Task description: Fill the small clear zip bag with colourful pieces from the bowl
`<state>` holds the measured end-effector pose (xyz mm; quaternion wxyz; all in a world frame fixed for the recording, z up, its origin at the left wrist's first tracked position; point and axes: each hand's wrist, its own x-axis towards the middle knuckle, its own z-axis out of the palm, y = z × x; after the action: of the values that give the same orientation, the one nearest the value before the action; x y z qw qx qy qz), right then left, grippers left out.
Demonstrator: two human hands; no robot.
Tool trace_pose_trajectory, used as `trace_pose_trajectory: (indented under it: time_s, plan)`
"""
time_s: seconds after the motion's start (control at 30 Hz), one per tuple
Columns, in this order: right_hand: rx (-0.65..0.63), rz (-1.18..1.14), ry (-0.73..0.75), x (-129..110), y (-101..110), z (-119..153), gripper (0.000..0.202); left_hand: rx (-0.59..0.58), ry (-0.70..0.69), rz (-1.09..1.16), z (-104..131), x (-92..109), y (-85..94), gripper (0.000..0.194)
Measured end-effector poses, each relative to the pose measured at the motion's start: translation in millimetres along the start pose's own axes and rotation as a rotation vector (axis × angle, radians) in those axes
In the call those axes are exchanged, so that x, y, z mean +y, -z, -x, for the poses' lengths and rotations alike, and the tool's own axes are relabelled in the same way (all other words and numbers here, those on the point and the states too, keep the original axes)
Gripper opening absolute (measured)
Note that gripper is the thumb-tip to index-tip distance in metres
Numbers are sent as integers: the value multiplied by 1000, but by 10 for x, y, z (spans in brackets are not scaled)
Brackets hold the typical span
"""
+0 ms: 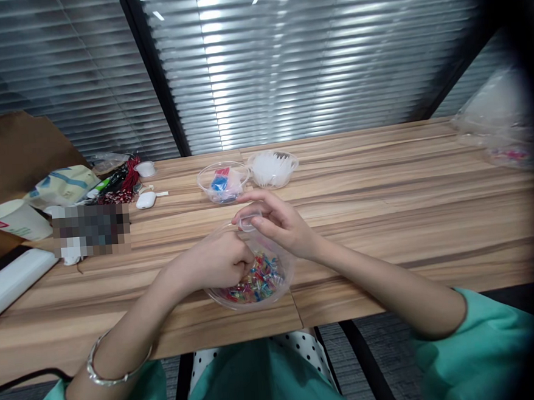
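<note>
A round, clear plastic bowl is seen at the lower centre of the frame, partly filled with small, shiny, translucent pieces in red, blue, yellow and green. The left hand is lowered into it with fingers curled; whether any piece is grasped cannot be told. A small clear cup is held above the bowl's far side in the fingers of the right hand. The tabletop is finished in striped wood grain, and the top of the frame is filled by grey slatted blinds. Green and red print is borne by a white paper cup at the left edge, too small to be read.
</note>
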<state>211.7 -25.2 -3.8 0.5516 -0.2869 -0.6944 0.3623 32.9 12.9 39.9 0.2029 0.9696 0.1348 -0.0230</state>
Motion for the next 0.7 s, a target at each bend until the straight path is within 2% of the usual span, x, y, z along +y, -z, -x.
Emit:
trace_pose_trajectory:
  time_s: [0.13,0.3,0.7]
  plan:
    - [-2,15,0,-5,7,2,36,-14,19,16,-1,6,8,21]
    - [-15,36,-2,-19,9,-4,36,40,-35,-68,11,20,13,19]
    - [-2,-7,-23,-2,-15,13,37,-20,-100,-97,-29,19,-26,23]
